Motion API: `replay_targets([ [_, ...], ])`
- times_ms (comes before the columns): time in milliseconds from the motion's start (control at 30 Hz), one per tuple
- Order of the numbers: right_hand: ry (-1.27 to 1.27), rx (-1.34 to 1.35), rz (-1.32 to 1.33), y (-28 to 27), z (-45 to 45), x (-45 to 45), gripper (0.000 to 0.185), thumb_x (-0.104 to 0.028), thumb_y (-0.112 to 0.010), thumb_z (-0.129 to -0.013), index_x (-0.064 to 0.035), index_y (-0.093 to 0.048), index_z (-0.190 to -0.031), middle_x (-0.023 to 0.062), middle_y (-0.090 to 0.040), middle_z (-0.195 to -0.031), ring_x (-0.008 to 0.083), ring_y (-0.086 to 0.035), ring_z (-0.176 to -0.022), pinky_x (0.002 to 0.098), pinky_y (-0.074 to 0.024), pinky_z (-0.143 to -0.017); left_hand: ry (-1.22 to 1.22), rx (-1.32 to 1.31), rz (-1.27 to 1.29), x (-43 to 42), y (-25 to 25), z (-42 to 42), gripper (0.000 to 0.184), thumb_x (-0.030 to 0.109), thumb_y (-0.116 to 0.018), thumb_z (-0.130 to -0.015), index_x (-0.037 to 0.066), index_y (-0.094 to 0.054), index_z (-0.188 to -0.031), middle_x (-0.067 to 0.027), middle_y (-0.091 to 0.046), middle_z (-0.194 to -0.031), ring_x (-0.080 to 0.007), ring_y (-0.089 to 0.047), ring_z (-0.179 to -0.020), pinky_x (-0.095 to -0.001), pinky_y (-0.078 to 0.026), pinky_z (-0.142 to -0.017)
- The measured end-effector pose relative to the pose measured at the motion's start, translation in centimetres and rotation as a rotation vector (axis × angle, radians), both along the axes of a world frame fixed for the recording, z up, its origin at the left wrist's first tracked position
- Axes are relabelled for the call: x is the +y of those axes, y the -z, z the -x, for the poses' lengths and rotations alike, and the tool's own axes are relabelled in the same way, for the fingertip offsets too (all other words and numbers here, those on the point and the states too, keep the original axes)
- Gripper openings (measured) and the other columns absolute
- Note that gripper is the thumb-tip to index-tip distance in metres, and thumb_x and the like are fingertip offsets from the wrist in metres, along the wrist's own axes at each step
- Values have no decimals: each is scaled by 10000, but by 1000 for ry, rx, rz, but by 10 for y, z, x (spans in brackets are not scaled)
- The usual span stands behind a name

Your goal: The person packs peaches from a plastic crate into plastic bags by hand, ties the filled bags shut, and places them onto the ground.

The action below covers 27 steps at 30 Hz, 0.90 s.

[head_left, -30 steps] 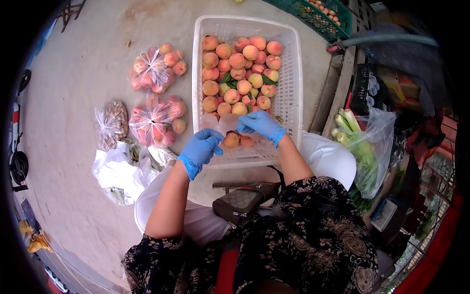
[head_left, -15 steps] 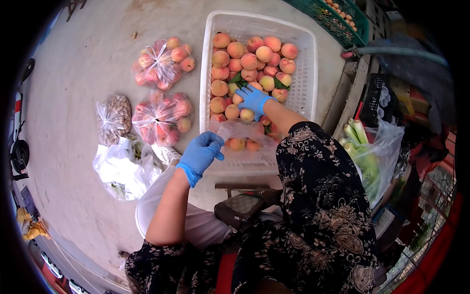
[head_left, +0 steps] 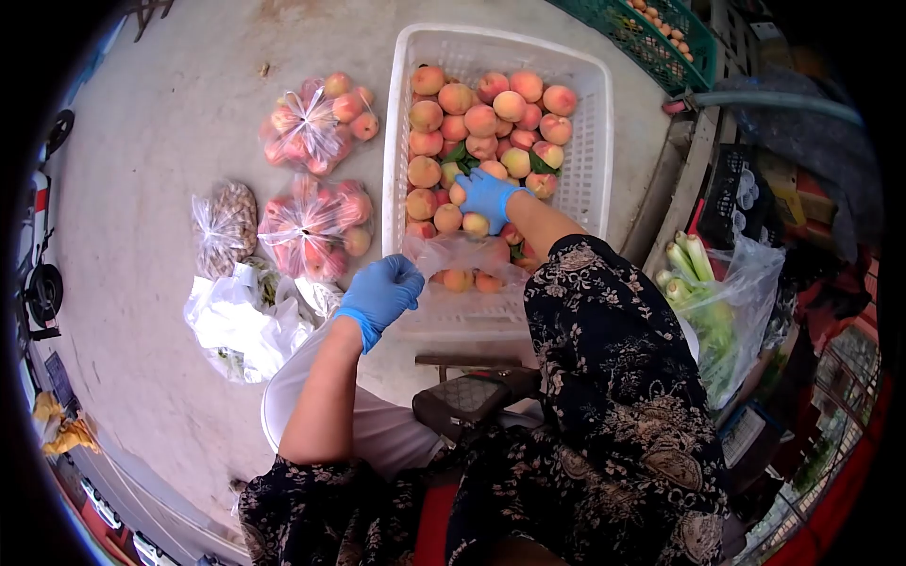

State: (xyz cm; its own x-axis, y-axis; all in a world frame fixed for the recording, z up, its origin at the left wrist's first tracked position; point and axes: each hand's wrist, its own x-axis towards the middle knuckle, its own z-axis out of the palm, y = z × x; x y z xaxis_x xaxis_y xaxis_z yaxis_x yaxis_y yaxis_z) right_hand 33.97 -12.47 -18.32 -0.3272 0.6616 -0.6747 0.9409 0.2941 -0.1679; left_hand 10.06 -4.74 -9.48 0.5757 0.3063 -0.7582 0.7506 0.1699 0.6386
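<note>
A white plastic crate (head_left: 593, 151) holds many peaches (head_left: 481, 120) with a few green leaves among them. Deep among the fruit is my right hand (head_left: 488, 196), in a blue glove, its fingers curled down over a peach (head_left: 459, 193); the fingertips are partly hidden. My left hand (head_left: 382, 294), also gloved in blue, is closed at the crate's near left corner. It pinches the rim of a clear plastic bag (head_left: 453, 253), which spreads over the near end of the crate with some peaches under or inside it.
Left of the crate lie two tied bags of peaches (head_left: 311, 127), a bag of brown nuts or similar (head_left: 225, 226) and a white plastic bag (head_left: 241, 325). On the right stands a bag of green-and-white vegetables (head_left: 708, 302). A green crate (head_left: 651, 42) is at the far right.
My right hand has stayed among the peaches, its fingers drawing together over one. My left hand has shifted slightly left, still closed at the bag's edge.
</note>
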Motion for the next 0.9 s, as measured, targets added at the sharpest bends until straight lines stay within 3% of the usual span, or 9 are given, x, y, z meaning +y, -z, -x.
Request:
replay_targets([
  [100, 134, 116, -218, 54, -1, -20, 385, -276, -706, -518, -98, -621, -848, 172, -453, -995, 297, -451, -958, 374, -362, -824, -27, 13, -11, 8, -9, -3, 189, 156, -570, -793, -33, -572, -795, -89, -592, -664, -136, -589, -581, -279, -483, -583],
  [200, 152, 153, -470, 58, -2, -37, 376, -260, -700, -526, -84, -615, -848, 181, -433, -1029, 296, -455, -941, 371, -362, -820, -30, -40, -18, 5, -4, 0, 182, 154, -563, -800, -28, -570, -793, -88, -590, -665, -134, -585, -577, -279, -485, -583],
  [300, 186, 42, -307, 85, 2, -34, 380, -275, -717, -508, -129, -619, -846, 201, -399, -1129, 354, -418, -1026, 417, -353, -876, -27, -60, -1, -1, -5, 1, 165, 147, -563, -811, -17, -566, -799, -71, -575, -682, -124, -571, -583, -268, -481, -574],
  [400, -5, -91, -180, 62, 6, -7, 454, -264, -739, -488, -132, -629, -909, 198, -386, -1147, 351, -418, -1041, 418, -357, -896, -14, -41, 40, -6, -10, 3, 138, 132, -572, -823, -6, -562, -818, -37, -547, -721, -108, -548, -606, -250, -480, -564],
  [533, 25, 27, -93, 59, 5, 6, 504, -241, -749, -479, -135, -624, -956, 209, -379, -1166, 358, -399, -1098, 412, -366, -906, 2, -57, 38, 0, -8, 6, 147, 137, -572, -825, -9, -563, -818, -37, -551, -728, -110, -552, -616, -254, -491, -574],
  [600, 88, 1, 73, 57, 11, 6, 502, -234, -752, -482, -131, -617, -954, 232, -360, -1210, 369, -380, -1135, 408, -364, -919, 2, -61, 26, 3, -5, 5, 151, 144, -569, -827, -7, -563, -821, -34, -553, -728, -109, -556, -615, -250, -483, -564],
  [700, 153, 12, -59, 62, 16, -10, 528, -194, -739, -509, -118, -587, -1009, 265, -322, -1252, 412, -397, -1115, 416, -385, -908, -5, -53, 10, 11, -4, 4, 155, 162, -566, -834, 8, -563, -826, -21, -553, -722, -98, -556, -605, -234, -452, -526],
  [800, 278, 67, -378, 59, 13, -39, 507, -198, -734, -505, -128, -584, -984, 258, -343, -1224, 418, -375, -1125, 432, -377, -913, -39, -48, 13, 12, -9, 3, 152, 184, -567, -838, 32, -564, -830, -6, -546, -707, -83, -549, -591, -213, -409, -487],
  [900, 778, 369, -594, 36, 19, -68, 507, -212, -736, -553, -144, -562, -1024, 243, -340, -1223, 396, -341, -1158, 436, -367, -932, -99, -32, 64, 12, -9, 1, 144, 195, -571, -835, 51, -578, -839, -7, -544, -679, -69, -524, -544, -204, -392, -465],
])
